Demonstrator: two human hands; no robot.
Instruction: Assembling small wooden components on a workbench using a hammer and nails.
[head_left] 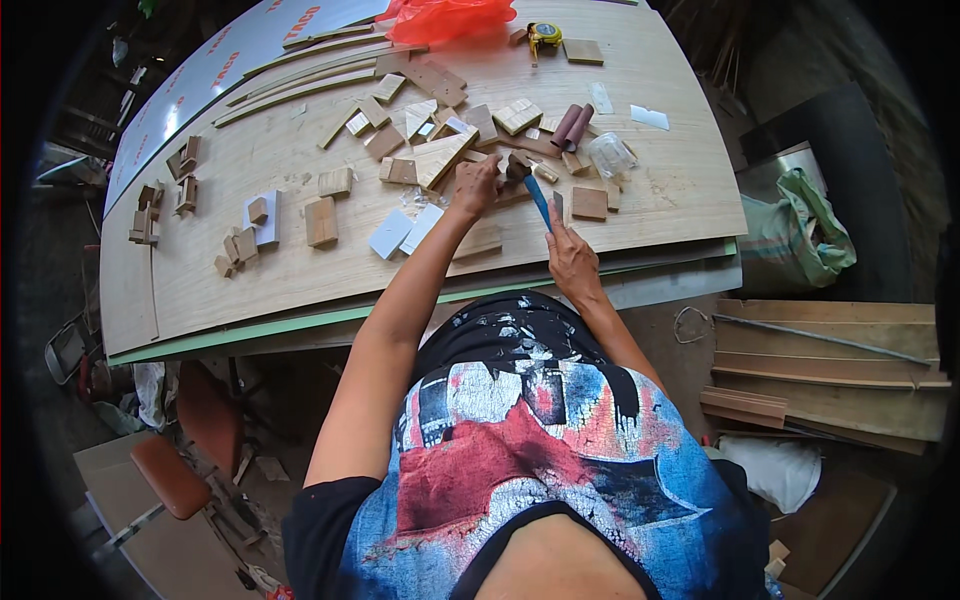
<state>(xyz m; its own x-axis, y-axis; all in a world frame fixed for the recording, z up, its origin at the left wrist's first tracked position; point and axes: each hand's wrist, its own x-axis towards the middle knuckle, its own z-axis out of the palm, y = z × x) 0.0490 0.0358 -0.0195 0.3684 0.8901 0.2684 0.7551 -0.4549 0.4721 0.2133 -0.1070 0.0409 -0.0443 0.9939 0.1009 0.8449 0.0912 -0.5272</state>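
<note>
My right hand (574, 262) is wrapped round the grip of a hammer with a blue handle (538, 203). The dark hammer head (518, 165) is just right of my left hand (476, 187), over the scattered wood. My left hand's fingers are pressed together, and what they pinch is too small or hidden to make out. Left of it lies a long pale wood block (440, 160) beside a small brown block (398, 171). Two white square pieces (405, 232) lie below the left wrist. A square wood block (589, 204) rests right of the hammer.
A wooden tabletop (640, 215) carries more blocks, brown rolls (572, 128), a clear plastic container (611, 156), a yellow tape measure (544, 38) and a red plastic bag (450, 18). Small wooden assemblies (187, 190) stand at left. Boards (830, 350) lie right of me, below the table.
</note>
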